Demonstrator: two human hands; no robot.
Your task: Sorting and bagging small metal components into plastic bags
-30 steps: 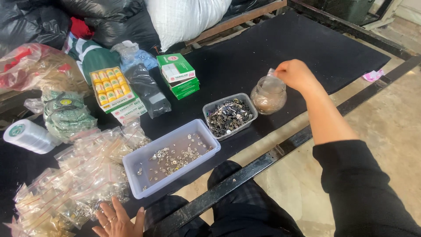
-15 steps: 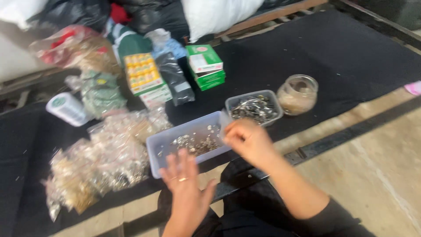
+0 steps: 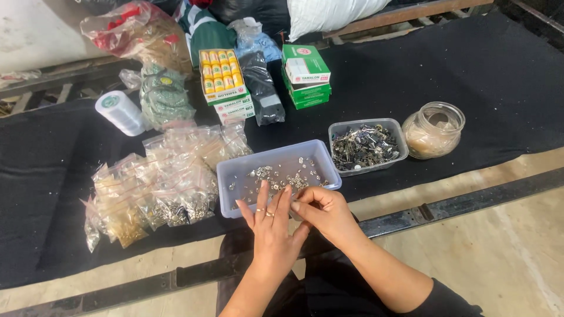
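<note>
My left hand (image 3: pixel 271 230) lies open, palm down with the fingers spread and rings on two of them, at the near rim of a clear plastic tray (image 3: pixel 230 171) that holds small silver metal pieces (image 3: pixel 276 175). My right hand (image 3: pixel 326 212) is beside it, fingertips pinched together against the left fingers. A tiny pale piece seems to sit in the pinch, mostly hidden. Right of the tray stands a smaller clear container (image 3: pixel 400 136) full of darker metal parts, then a glass jar (image 3: pixel 436 130).
Several small plastic bags of beads and fittings (image 3: pixel 158 188) are piled left of the tray. Behind are a white thread spool (image 3: pixel 120 113), a yellow box of spools (image 3: pixel 221 74), green boxes (image 3: pixel 305 76) and bagged goods. A black cloth (image 3: pixel 499 70) covers the table; a metal bar (image 3: pixel 470 198) runs along its near edge.
My right hand left the glass jar, crossed to the tray, and drew back to the near rim. My left hand rose to meet it. The camera tilted down and left.
</note>
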